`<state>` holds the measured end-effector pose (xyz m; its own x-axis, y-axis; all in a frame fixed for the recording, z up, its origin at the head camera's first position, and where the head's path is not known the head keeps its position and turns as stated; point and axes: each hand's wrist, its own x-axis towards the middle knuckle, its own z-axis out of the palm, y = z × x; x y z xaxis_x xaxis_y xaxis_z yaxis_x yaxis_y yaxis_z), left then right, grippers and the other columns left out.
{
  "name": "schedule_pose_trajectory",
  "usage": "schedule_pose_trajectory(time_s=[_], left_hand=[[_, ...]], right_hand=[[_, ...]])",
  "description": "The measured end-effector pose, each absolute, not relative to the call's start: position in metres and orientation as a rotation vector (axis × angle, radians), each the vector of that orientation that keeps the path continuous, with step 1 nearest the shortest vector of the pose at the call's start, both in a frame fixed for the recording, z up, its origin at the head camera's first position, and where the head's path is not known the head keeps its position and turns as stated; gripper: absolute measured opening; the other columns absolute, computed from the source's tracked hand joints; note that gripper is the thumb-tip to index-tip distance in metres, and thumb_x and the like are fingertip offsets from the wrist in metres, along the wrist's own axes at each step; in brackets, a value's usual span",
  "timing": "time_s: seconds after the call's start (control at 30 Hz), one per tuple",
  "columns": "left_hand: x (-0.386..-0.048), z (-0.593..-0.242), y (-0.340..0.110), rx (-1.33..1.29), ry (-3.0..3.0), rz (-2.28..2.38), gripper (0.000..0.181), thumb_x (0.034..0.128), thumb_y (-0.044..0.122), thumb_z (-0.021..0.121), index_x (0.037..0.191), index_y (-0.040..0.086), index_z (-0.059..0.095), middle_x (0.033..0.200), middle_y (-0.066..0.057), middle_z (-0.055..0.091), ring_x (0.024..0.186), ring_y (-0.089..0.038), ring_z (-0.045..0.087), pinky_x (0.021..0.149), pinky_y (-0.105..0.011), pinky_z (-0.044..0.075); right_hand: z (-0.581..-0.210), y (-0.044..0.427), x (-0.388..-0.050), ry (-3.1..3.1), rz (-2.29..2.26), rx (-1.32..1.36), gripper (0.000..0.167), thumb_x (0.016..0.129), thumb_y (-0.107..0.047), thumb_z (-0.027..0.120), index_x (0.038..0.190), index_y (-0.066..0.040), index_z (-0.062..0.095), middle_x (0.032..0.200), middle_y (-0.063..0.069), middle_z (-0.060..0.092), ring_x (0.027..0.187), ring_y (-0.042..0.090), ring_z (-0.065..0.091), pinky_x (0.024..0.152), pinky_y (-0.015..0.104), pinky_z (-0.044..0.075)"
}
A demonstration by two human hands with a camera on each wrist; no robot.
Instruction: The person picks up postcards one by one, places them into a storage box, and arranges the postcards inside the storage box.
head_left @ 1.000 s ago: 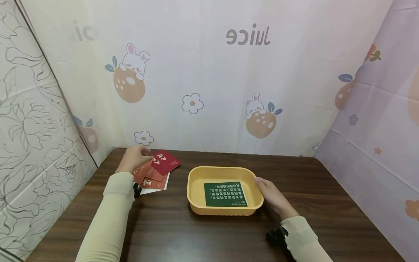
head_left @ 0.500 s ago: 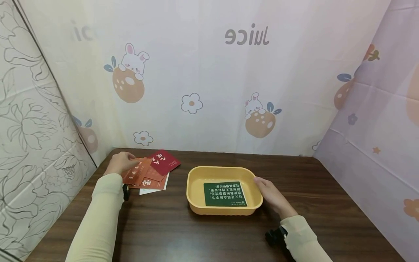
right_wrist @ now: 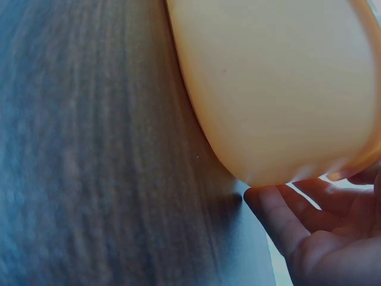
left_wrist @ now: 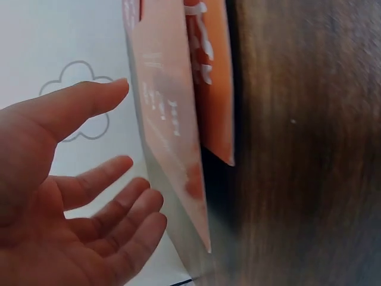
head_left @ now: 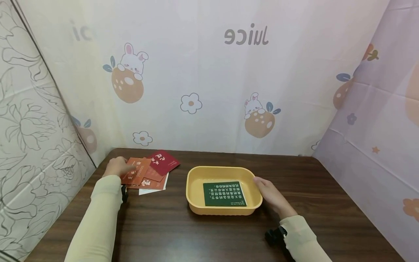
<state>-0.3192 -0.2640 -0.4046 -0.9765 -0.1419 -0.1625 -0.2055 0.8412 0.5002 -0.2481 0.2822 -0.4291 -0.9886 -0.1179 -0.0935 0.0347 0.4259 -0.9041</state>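
My left hand (head_left: 115, 167) is beside the left end of a loose pile of cards, its fingers apart and nothing held in the left wrist view. Nearest to it lies an orange card (head_left: 140, 169) with white writing, overlapping other orange cards (head_left: 151, 185). A dark red card (head_left: 164, 162) lies at the back of the pile, and a white edge shows underneath. My right hand (head_left: 274, 196) touches the right wall of a yellow tray (head_left: 220, 210), fingertips against its outside in the right wrist view. Inside the tray lies a dark green card (head_left: 224, 194) with white writing.
The brown wooden table (head_left: 183, 236) carries the tray and the pile, which lie apart from each other. A patterned curtain (head_left: 209, 72) stands behind the table's back edge, with more curtain at both sides.
My left hand has moved left from the red card, and an orange card now lies over the left part of the pile, let go. My right hand and the tray stay in place.
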Motion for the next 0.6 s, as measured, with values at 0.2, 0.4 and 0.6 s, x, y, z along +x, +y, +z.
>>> schedule_pose_trajectory(time_s=[0.2,0.4,0.6], left_hand=[[-0.3166,-0.4048,-0.2621,-0.324,2.874,0.684,0.063,0.0903,0.04,0.067,0.114,-0.017,0.058,0.106,-0.034,0.051,0.1,-0.049,0.044,0.084,-0.058,0.046],[-0.3147,-0.406,-0.2582,-0.371,2.855,0.708,0.064,0.0884,0.042,0.069,0.112,-0.016,0.058,0.104,-0.034,0.043,0.101,-0.049,0.039,0.083,-0.058,0.047],[-0.3151,-0.4096,-0.2576,-0.415,2.851,0.76,0.061,0.0869,0.04,0.072,0.11,-0.015,0.058,0.102,-0.031,0.045,0.098,-0.047,0.043,0.081,-0.056,0.047]], right_hand=[[-0.4289,0.2829,-0.249,2.517,-1.618,-0.078,0.062,0.111,-0.036,0.033,0.147,0.014,0.035,0.139,0.031,0.051,0.119,0.033,0.057,0.1,0.049,0.047],[-0.4296,0.2837,-0.2496,2.524,-1.61,-0.091,0.063,0.111,-0.037,0.033,0.147,0.015,0.034,0.139,0.031,0.051,0.118,0.033,0.058,0.098,0.049,0.048],[-0.431,0.2829,-0.2502,2.53,-1.616,-0.078,0.062,0.111,-0.038,0.034,0.147,0.013,0.037,0.139,0.03,0.052,0.12,0.033,0.058,0.101,0.049,0.046]])
